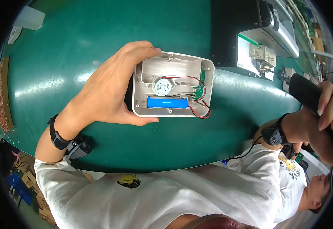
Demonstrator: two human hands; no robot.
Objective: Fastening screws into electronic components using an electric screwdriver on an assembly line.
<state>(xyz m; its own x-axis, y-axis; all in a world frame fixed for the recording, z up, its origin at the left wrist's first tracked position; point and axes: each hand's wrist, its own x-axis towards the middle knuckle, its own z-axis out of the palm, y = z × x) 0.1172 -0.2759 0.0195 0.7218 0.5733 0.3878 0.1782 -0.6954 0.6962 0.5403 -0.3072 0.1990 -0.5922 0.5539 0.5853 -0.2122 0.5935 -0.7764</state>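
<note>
My left hand (113,82) grips an open white plastic housing (135,91) by its left side, thumb along the near edge and fingers over the far edge. Inside it sit a round silver motor (162,87), a blue cylindrical battery (167,102) and a green circuit board (199,89) at the right wall. Red and black wires (208,112) link them, looping past the near right corner. Off at the far right, my right hand (328,105) is wrapped around a black electric screwdriver (305,91), its metal tip pointing left. Part of that hand is lost in the dark rim.
A black machine (225,34) with a metal block (263,55) stands at the back right of the green table (59,42). At the left edge lies a brown panel with wires (3,93); a white part (29,17) is at the back left. A person (298,187) is at the lower right.
</note>
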